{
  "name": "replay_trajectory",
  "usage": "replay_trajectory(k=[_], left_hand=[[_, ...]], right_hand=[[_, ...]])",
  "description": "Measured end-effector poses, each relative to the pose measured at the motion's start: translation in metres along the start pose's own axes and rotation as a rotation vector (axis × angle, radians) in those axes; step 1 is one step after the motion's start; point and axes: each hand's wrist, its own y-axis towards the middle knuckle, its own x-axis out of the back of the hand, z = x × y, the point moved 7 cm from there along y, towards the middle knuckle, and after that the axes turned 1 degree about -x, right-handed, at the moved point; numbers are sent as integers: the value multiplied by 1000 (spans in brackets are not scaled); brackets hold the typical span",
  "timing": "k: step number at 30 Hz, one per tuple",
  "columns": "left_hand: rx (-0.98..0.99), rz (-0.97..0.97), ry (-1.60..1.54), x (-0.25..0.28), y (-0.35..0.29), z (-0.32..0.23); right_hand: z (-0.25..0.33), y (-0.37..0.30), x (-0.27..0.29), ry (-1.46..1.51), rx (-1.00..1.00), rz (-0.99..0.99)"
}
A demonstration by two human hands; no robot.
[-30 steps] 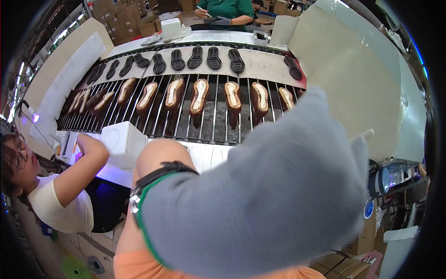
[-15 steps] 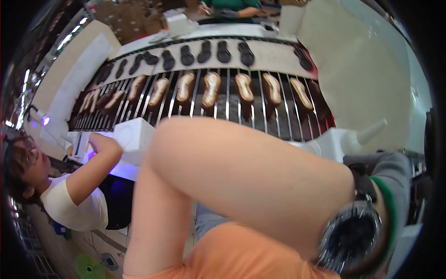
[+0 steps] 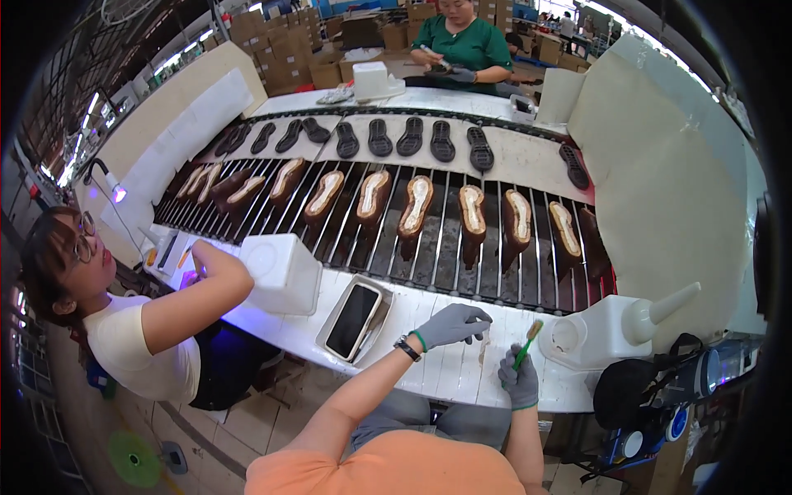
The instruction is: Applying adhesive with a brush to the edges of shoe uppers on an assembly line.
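Note:
My left hand (image 3: 452, 326), in a grey glove, hovers over the white table edge with its fingers loosely stretched to the right and nothing in them. To its right, my gloved right hand (image 3: 519, 381) is closed around the green handle of a brush (image 3: 525, 345), whose tan bristle end points up. Beyond both hands, brown shoe uppers (image 3: 415, 206) lie bottom up on the rack of metal bars, their pale undersides showing. Behind them a row of black shoe soles (image 3: 441, 141) rests on a beige strip.
A phone (image 3: 353, 320) lies in a white tray, beside a white plastic container (image 3: 282, 272). Another white container with a spout (image 3: 594, 334) stands at the right. A co-worker (image 3: 136, 322) sits at the left; another co-worker in green (image 3: 462, 45) works across the table.
A bare forearm with a watch filled much of the earlier view; now my arms reach down to the table. Both gloved hands and the brush have come into sight.

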Motion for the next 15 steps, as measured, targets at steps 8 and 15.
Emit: replay_trajectory(k=[8, 15], left_hand=[[-78, -389, 226, -15, -4, 61], [-89, -395, 257, -16, -7, 59]], right_hand=[[-34, 59, -17, -141, -228, -40], [-33, 62, -21, -176, -220, -73]])
